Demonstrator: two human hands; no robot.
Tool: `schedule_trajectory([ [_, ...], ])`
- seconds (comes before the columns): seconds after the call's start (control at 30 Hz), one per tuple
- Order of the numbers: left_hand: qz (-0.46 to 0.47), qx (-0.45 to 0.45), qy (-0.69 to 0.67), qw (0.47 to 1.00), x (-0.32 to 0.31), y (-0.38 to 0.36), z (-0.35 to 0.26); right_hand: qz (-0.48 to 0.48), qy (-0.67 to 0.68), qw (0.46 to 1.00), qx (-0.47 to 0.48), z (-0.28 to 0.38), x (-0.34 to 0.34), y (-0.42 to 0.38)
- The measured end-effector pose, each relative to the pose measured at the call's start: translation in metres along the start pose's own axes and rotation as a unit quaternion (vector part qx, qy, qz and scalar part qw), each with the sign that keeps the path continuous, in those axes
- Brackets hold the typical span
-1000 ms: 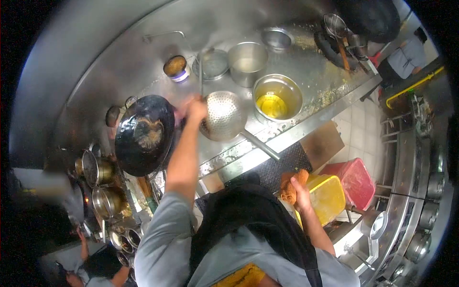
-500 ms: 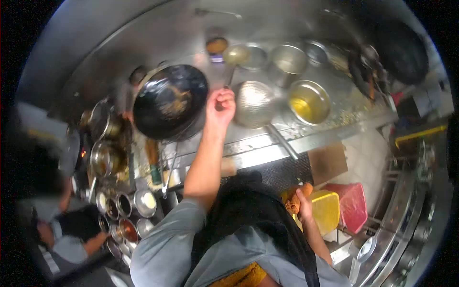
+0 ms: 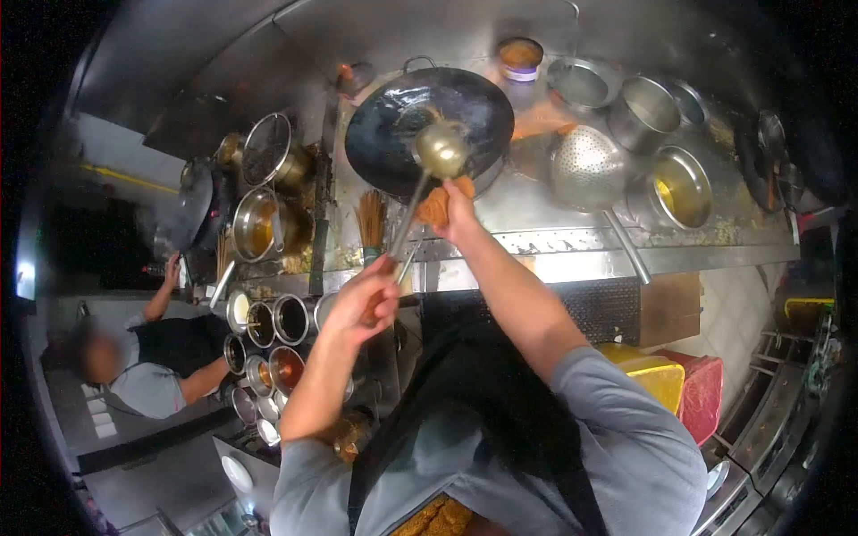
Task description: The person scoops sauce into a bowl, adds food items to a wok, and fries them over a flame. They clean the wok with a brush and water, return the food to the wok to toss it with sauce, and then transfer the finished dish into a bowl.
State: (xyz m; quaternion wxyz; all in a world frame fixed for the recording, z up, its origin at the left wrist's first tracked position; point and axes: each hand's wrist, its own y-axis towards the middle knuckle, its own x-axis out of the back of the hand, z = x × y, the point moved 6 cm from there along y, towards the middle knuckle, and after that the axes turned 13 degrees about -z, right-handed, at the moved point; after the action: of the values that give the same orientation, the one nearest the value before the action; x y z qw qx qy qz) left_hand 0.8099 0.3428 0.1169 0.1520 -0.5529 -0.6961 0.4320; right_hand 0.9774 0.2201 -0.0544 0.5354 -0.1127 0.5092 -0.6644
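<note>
My left hand (image 3: 362, 302) is closed round the handle of a metal ladle (image 3: 441, 150). The ladle's bowl hangs over the near right part of a dark wok (image 3: 380, 134), which has light brown residue inside. In my right hand (image 3: 458, 213) is a bunched orange-brown cloth (image 3: 433, 207), held at the near right rim of the wok. Whether the cloth grips the wok itself is hidden. A bamboo brush (image 3: 371, 219) stands just left of my hands, in front of the wok.
A perforated strainer (image 3: 587, 170) with a long handle, a pot of yellow liquid (image 3: 684, 188) and other pots line the right. At left are several sauce containers (image 3: 288, 366), metal pots (image 3: 255, 223) and a co-worker (image 3: 161, 366). Yellow (image 3: 648, 375) and red bins (image 3: 702, 397) stand below the counter.
My left hand has drawn back with the ladle, whose bowl is now over the wok. My right hand has risen with the cloth from beside the yellow bin to the wok's rim. The view has shifted.
</note>
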Motion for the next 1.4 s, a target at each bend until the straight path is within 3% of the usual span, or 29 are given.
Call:
schedule_trajectory([
  [0.07,-0.045,-0.021,0.042,0.998,0.043,-0.011,-0.010,-0.012,0.072,0.997,0.014,-0.007,-0.011,0.017],
  [0.17,-0.089,-0.120,0.129,0.980,0.110,0.000,-0.022,-0.035,0.158,0.987,0.003,-0.008,-0.008,0.026],
  [0.23,-0.166,-0.194,0.228,0.940,0.116,0.013,-0.026,-0.006,0.115,0.992,0.052,0.005,0.010,0.013],
  [0.27,-0.159,-0.194,0.229,0.941,0.101,0.024,-0.020,-0.011,0.117,0.991,0.056,0.014,0.022,-0.003],
  [0.33,-0.247,-0.321,0.353,0.843,0.057,0.048,-0.020,0.045,-0.039,0.996,0.066,0.037,0.044,-0.036],
  [0.4,-0.224,-0.334,0.322,0.857,0.007,0.069,-0.011,0.053,-0.087,0.988,0.114,0.049,0.096,-0.035],
  [0.5,-0.132,-0.346,0.236,0.898,-0.101,0.089,0.019,-0.022,-0.124,0.972,0.199,0.086,0.204,-0.103],
  [0.57,-0.071,-0.320,0.173,0.929,-0.174,0.116,0.038,-0.122,-0.143,0.963,0.195,0.093,0.297,-0.130],
  [0.63,0.000,-0.264,0.133,0.955,-0.242,0.154,0.044,-0.218,-0.066,0.960,0.164,0.082,0.413,-0.141],
  [0.7,0.041,-0.238,0.122,0.963,-0.305,0.200,0.043,-0.231,0.072,0.955,0.174,0.087,0.498,-0.187],
  [0.73,0.051,-0.240,0.137,0.960,-0.336,0.229,0.045,-0.261,0.104,0.931,0.231,0.100,0.513,-0.225],
  [0.8,0.028,-0.245,0.161,0.956,-0.404,0.268,0.046,-0.320,0.179,0.895,0.255,0.092,0.571,-0.271],
  [0.9,0.000,-0.251,0.212,0.945,-0.484,0.350,0.061,-0.352,0.205,0.865,0.292,0.079,0.594,-0.323],
  [0.97,0.070,-0.022,-0.017,0.997,-0.525,0.415,0.099,-0.381,0.214,0.850,0.294,0.066,0.603,-0.343],
  [1.0,0.069,-0.025,-0.028,0.997,-0.528,0.399,0.089,-0.388,0.206,0.845,0.305,0.066,0.596,-0.346],
  [1.03,0.113,0.057,-0.193,0.973,-0.531,0.363,0.071,-0.364,0.215,0.848,0.318,0.059,0.600,-0.340],
  [1.07,0.153,0.133,-0.348,0.916,-0.529,0.343,0.057,-0.346,0.226,0.857,0.306,0.054,0.594,-0.335],
  [1.1,0.221,0.141,-0.359,0.896,-0.522,0.345,0.055,-0.334,0.209,0.873,0.287,0.051,0.588,-0.325],
  [1.13,0.213,0.133,-0.359,0.899,-0.508,0.340,0.051,-0.320,0.193,0.887,0.270,0.051,0.581,-0.313],
  [1.2,0.289,0.149,-0.395,0.859,-0.480,0.311,0.053,-0.326,0.179,0.901,0.224,0.050,0.560,-0.289],
  [1.27,0.311,0.173,-0.413,0.838,-0.440,0.295,0.047,-0.254,0.113,0.936,0.216,0.054,0.540,-0.248],
  [1.33,0.392,0.149,-0.403,0.813,-0.395,0.258,0.036,-0.212,-0.016,0.936,0.279,0.077,0.491,-0.222],
  [1.37,0.419,0.189,-0.412,0.787,-0.372,0.239,0.031,-0.181,-0.069,0.937,0.292,0.080,0.475,-0.200],
  [1.4,0.408,0.173,-0.406,0.799,-0.347,0.213,0.021,-0.144,-0.106,0.934,0.310,0.081,0.449,-0.182],
])
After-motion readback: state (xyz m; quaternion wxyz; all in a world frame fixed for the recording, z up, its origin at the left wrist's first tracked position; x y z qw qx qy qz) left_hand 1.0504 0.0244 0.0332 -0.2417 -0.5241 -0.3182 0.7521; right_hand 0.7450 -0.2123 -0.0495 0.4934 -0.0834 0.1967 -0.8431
